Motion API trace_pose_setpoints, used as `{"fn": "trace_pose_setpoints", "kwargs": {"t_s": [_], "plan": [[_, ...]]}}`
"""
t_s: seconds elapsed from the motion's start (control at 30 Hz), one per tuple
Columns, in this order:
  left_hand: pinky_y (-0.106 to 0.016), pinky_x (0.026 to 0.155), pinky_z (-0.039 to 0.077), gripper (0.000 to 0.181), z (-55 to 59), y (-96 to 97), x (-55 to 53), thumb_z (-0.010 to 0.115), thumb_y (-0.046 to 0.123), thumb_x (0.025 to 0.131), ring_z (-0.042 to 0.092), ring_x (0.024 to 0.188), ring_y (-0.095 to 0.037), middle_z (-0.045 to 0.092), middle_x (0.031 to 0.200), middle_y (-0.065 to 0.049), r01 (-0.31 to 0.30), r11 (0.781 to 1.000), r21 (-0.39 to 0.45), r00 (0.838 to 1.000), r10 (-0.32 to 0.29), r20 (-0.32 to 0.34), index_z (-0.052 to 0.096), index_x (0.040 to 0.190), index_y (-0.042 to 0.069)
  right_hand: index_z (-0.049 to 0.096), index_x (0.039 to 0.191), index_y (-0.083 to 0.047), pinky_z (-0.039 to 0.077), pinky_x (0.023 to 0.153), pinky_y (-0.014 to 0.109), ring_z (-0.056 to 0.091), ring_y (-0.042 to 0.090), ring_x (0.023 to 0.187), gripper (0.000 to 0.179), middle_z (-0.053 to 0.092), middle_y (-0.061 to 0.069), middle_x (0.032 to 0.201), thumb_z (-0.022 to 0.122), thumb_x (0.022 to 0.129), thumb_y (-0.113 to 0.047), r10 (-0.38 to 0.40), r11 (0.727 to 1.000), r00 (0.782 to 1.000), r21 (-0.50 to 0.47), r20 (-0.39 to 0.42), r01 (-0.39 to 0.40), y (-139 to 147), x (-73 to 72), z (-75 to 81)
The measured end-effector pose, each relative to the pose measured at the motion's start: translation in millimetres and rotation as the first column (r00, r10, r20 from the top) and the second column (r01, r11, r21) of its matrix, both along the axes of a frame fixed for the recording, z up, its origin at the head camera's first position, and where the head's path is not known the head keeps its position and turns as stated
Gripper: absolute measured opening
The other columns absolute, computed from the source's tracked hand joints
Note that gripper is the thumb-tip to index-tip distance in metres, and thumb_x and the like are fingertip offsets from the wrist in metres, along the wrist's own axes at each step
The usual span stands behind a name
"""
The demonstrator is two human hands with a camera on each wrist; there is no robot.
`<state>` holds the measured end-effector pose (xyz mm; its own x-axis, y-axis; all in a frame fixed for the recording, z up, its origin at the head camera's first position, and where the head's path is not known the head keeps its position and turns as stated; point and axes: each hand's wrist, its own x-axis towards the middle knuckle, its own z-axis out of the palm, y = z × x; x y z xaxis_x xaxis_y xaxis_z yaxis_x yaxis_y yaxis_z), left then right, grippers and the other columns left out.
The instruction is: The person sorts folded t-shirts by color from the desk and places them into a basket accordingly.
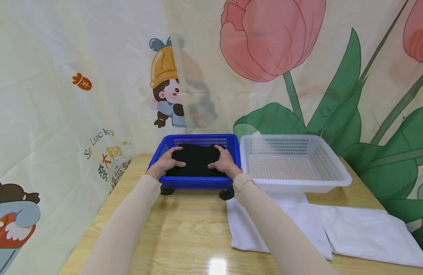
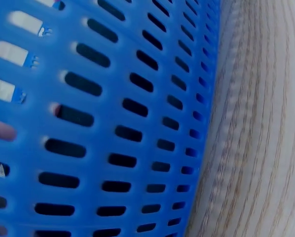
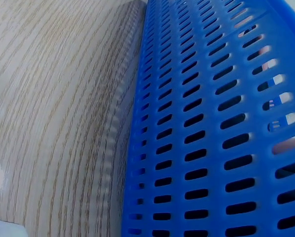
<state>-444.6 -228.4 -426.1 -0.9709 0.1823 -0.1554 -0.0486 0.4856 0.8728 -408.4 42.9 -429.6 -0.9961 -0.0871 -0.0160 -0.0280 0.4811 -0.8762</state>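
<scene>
A black folded cloth [image 1: 197, 159] lies inside the blue slotted basket [image 1: 197, 182]. My left hand [image 1: 167, 162] reaches over the basket's left side, its index finger and thumb spread against the cloth's left edge. On the opposite edge, my right hand [image 1: 224, 160] rests with thumb and index finger spread the same way. The other fingers are largely hidden. Both wrist views look at the blue basket wall [image 2: 113, 118], with the right one showing the slotted side [image 3: 202, 133] above the wood surface. Skin shows through a few slots.
To the right of the blue basket stands a white slotted basket [image 1: 297, 182]. White folded cloths [image 1: 373, 235] lie in front of it on the wooden table [image 1: 184, 229]. Small black objects [image 1: 167, 190] sit below my wrists. A printed curtain [image 1: 204, 68] hangs behind the table.
</scene>
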Motion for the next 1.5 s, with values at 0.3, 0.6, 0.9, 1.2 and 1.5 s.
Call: {"fn": "trace_pose_setpoints", "kwargs": {"t_s": [0.3,0.6,0.9,1.2,1.5], "plan": [[-0.062,0.127,0.021,0.085,-1.6,-1.0,-2.2,0.078,0.006,0.096,0.013,0.161,-0.045,0.008,0.177,-0.018,0.022,1.000,-0.009,0.998,-0.021,0.059,0.033,0.167,0.019,0.035,0.167,-0.017,0.043,0.118,0.054,0.022,0.041,0.160,0.093,0.021,0.022,0.173,0.085,0.089,-0.003,0.002,1.000,0.998,0.031,0.065,-0.004,-1,-2.1,-0.7],[-0.060,0.127,0.024,0.080,-3.6,0.6,-5.4,0.076,0.011,0.099,0.017,0.160,-0.043,0.011,0.177,-0.017,0.028,0.994,-0.106,0.995,-0.018,0.094,0.033,0.166,0.019,0.042,0.163,-0.014,0.039,0.120,0.055,0.024,0.044,0.158,0.080,0.022,0.028,0.170,0.081,0.094,-0.008,0.004,0.997,0.991,0.072,0.136,-0.014,0,4.0,0.7],[-0.060,0.117,0.040,0.064,24.6,5.9,15.2,0.066,0.013,0.104,0.035,0.151,-0.048,0.028,0.170,-0.026,0.088,0.914,-0.397,0.995,-0.095,0.001,0.040,0.163,0.011,0.045,0.161,-0.010,0.037,0.120,0.060,0.017,0.044,0.159,0.066,0.018,0.027,0.171,0.071,0.100,-0.019,0.095,0.994,0.985,0.048,0.147,-0.103,10,19.5,23.8],[-0.072,0.118,0.032,0.051,50.3,-6.2,54.2,0.065,0.022,0.106,0.032,0.148,-0.054,0.034,0.160,-0.034,0.015,0.863,-0.505,0.960,-0.154,-0.235,0.053,0.153,0.007,0.047,0.160,-0.016,0.042,0.117,0.057,0.043,0.039,0.151,0.059,0.031,0.012,0.171,0.068,0.105,-0.024,0.340,0.935,0.940,0.099,0.026,-0.341,66,79.2,93.7],[-0.054,0.100,0.056,0.038,70.0,31.0,125.0,0.068,0.023,0.106,0.062,0.128,-0.036,0.058,0.149,-0.013,0.189,0.935,-0.301,0.897,-0.289,-0.336,0.063,0.143,0.019,0.051,0.155,-0.016,0.055,0.105,0.056,0.059,0.040,0.137,0.052,0.042,0.014,0.165,0.068,0.106,-0.025,0.279,0.954,0.960,0.121,-0.025,-0.274,178,163.5,123.8]]}}
